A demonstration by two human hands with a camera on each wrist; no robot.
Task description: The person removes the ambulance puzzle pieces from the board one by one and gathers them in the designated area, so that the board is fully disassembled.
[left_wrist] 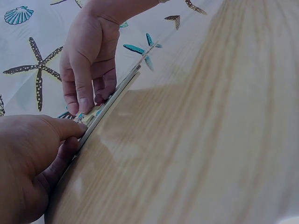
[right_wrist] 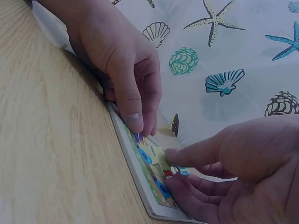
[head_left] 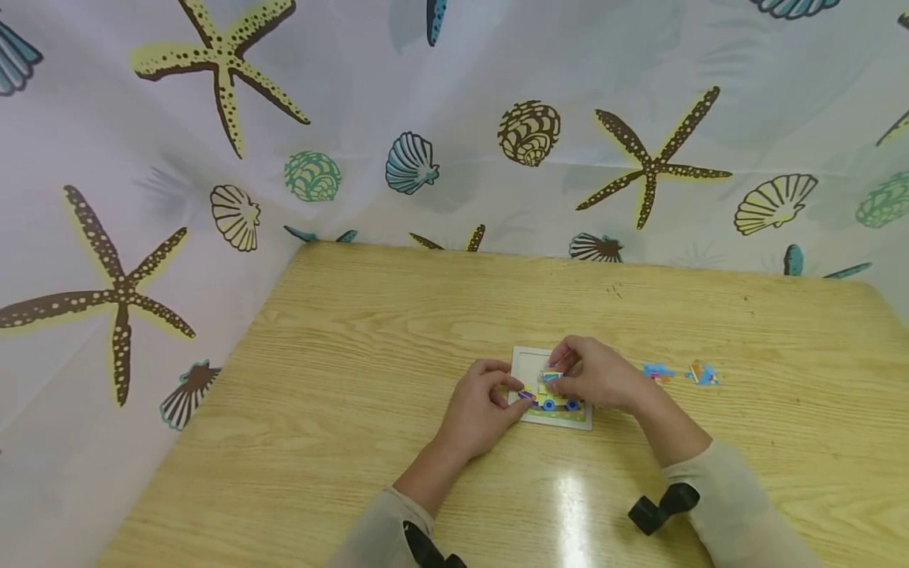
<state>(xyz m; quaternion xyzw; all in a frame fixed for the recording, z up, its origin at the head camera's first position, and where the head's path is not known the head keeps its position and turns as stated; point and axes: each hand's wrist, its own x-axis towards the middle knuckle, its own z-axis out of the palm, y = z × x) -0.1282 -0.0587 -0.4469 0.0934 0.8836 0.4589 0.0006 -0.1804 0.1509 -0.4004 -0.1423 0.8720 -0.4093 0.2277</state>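
A small jigsaw puzzle in a white-rimmed tray lies on the table, with a yellow vehicle on blue wheels partly assembled inside. My left hand holds the tray's left side, its thumb near a purple puzzle piece. My right hand pinches a yellow-and-blue puzzle piece above the wheels. In the right wrist view, its thumb and fingers are bent around the piece, low over the picture; fingers partly hide the piece. Whether it is seated or raised I cannot tell.
Two loose puzzle pieces lie right of the tray: a blue one and a blue-and-orange one. The wooden table meets a white cloth printed with starfish and shells at the back and left.
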